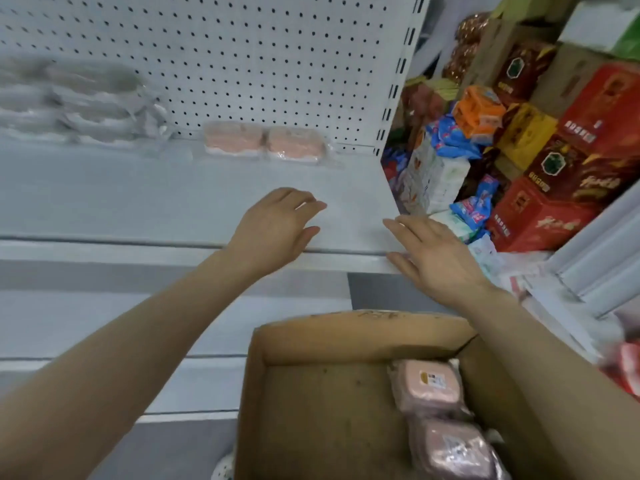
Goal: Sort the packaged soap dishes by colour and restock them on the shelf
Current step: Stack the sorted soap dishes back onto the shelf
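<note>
White shelf point(138, 202) holds two pink soap dishes point(232, 137), left hand point(277, 226) and right hand point(436, 258) at its edge, grips apart, empty.

Your grey plastic-wrapped soap dishes point(79, 98) at far left blurred and cut by the edge, your brown cardboard box point(311, 341) cropped at the bottom, its lower pink wrapped dish point(453, 452) likewise, white label point(433, 378) too small to read.

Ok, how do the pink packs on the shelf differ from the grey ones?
The pink packs are salmon; the grey packs pale grey. The pink packs lie two side by side in one layer; the grey packs are piled several high. The pink packs sit toward the right of the shelf, the grey packs far left. Both are clear-wrapped, at the back against the pegboard.
</note>
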A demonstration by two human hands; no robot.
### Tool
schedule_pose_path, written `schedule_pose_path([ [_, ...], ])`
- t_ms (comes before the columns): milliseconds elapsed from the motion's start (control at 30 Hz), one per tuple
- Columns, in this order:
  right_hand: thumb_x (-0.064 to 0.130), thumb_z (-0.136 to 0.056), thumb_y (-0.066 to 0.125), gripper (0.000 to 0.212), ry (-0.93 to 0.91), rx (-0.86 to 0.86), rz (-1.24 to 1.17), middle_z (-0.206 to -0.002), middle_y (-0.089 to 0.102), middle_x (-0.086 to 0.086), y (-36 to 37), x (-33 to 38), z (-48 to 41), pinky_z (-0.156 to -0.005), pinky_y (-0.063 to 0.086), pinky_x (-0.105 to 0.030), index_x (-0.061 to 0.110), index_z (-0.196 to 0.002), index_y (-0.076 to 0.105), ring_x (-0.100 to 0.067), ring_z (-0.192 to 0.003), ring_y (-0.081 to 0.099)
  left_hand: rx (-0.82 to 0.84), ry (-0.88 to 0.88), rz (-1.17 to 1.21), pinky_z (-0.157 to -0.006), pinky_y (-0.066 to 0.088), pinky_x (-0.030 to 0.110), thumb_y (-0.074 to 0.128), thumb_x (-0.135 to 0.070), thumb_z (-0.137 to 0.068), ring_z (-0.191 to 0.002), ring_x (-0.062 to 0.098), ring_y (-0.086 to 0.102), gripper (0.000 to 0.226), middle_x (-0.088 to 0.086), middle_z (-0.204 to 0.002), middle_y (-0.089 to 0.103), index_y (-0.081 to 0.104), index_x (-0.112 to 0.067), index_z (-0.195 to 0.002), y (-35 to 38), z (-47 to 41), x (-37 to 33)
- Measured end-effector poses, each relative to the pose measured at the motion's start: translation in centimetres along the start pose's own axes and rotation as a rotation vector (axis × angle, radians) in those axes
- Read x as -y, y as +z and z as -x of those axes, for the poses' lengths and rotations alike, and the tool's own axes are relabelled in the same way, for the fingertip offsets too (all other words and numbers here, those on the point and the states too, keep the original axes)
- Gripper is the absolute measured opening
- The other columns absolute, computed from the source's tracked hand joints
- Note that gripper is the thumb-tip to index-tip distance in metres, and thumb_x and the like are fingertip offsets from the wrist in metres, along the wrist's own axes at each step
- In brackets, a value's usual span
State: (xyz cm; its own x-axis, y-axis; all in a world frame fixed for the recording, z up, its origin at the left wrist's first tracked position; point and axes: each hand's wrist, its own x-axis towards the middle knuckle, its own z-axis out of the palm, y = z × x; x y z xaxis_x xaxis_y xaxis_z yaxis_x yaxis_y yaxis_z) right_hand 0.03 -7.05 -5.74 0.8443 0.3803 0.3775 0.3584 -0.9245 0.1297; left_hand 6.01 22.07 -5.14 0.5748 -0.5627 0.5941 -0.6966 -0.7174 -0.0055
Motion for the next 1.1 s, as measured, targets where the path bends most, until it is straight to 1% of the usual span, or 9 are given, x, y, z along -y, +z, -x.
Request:
schedule_pose_path([
  [167,0.036,-0.092,0.054,0.047,0.106,0.019,-0.026,-0.124,0.060,-0.014,0.7,-1.0,13.1,-0.095,0.043,-0.042,0.009,-0.131,0.058,-0.032,-0.111,0.055,0.015,0.030,0.113,-0.094,0.048,0.042,0.063,-0.020,-0.091,-0.106,0.033,0.058,0.032,0.011,-0.116,0.065,0.065,-0.010,-0.121,1.6,2.9,-8.6],
  [300,0.029,-0.086,0.068,0.045,0.289,0.201,-0.087,-0.120,0.059,-0.010,2.7,-1.2,23.2,-0.087,0.046,-0.040,0.013,-0.126,0.059,-0.033,-0.104,0.057,0.043,-0.028,0.243,-0.093,0.048,0.039,0.059,-0.022,-0.090,-0.107,0.029,0.057,0.032,0.005,-0.116,0.064,0.065,-0.014,-0.121,5.1,5.8,-14.0],
  [367,0.029,-0.080,0.074,0.052,0.385,0.372,-0.136,-0.120,0.058,-0.008,4.3,-0.9,26.7,-0.087,0.046,-0.039,0.017,-0.128,0.056,-0.032,-0.103,0.057,0.139,-0.037,0.285,-0.090,0.050,0.039,0.058,-0.024,-0.091,-0.108,0.027,0.057,0.033,0.005,-0.118,0.063,0.064,-0.016,-0.122,7.3,7.3,-16.0],
  [467,0.041,-0.081,0.071,0.070,0.482,0.683,-0.218,-0.141,0.046,-0.004,7.2,0.2,29.5,-0.103,0.039,-0.040,0.022,-0.142,0.041,-0.027,-0.125,0.047,0.323,-0.053,0.319,-0.083,0.055,0.040,0.064,-0.024,-0.088,-0.110,0.027,0.059,0.037,0.005,-0.122,0.062,0.063,-0.018,-0.125,10.3,9.3,-18.6],
  [533,0.050,-0.082,0.065,0.076,0.499,0.792,-0.272,-0.150,0.035,0.002,8.9,0.7,30.2,-0.111,0.032,-0.039,0.027,-0.146,0.031,-0.022,-0.134,0.037,0.467,-0.086,0.336,-0.087,0.055,0.041,0.064,-0.026,-0.088,-0.116,0.026,0.056,0.044,0.005,-0.127,0.060,0.058,-0.020,-0.131,12.4,10.2,-20.1],
  [633,0.055,-0.079,0.067,0.082,0.461,0.892,-0.283,-0.150,0.034,-0.002,11.3,1.1,30.5,-0.114,0.028,-0.044,0.023,-0.145,0.032,-0.027,-0.137,0.036,0.660,-0.104,0.351,-0.094,0.051,0.043,0.062,-0.031,-0.090,-0.126,0.024,0.047,0.053,0.003,-0.137,0.052,0.048,-0.021,-0.140,16.2,10.8,-21.8],
  [800,0.039,-0.057,0.090,0.086,0.425,0.900,-0.125,-0.122,0.059,-0.011,14.5,0.9,31.7,-0.092,0.051,-0.046,0.016,-0.131,0.052,-0.033,-0.107,0.061,0.811,-0.057,0.360,-0.105,0.040,0.038,0.061,-0.029,-0.090,-0.132,0.028,0.039,0.067,0.006,-0.148,0.037,0.032,-0.015,-0.148,22.5,9.5,-24.8],
  [933,0.035,-0.072,0.078,0.085,0.425,0.861,-0.165,-0.140,0.046,-0.011,15.2,0.6,32.5,-0.111,0.034,-0.048,0.017,-0.144,0.036,-0.033,-0.127,0.047,0.894,-0.020,0.301,-0.113,0.029,0.035,0.066,-0.040,-0.087,-0.139,0.025,0.027,0.086,0.006,-0.154,0.026,0.017,-0.013,-0.153,26.5,7.7,-26.8],
  [1100,0.037,-0.076,0.077,0.091,0.425,0.857,-0.198,-0.149,0.036,-0.007,14.9,0.2,32.5,-0.118,0.023,-0.043,0.020,-0.148,0.025,-0.028,-0.137,0.036,1.004,-0.034,0.272,-0.111,0.031,0.039,0.073,-0.049,-0.078,-0.133,0.029,0.036,0.103,0.009,-0.150,0.032,0.013,-0.013,-0.153,28.5,7.2,-27.5],
])
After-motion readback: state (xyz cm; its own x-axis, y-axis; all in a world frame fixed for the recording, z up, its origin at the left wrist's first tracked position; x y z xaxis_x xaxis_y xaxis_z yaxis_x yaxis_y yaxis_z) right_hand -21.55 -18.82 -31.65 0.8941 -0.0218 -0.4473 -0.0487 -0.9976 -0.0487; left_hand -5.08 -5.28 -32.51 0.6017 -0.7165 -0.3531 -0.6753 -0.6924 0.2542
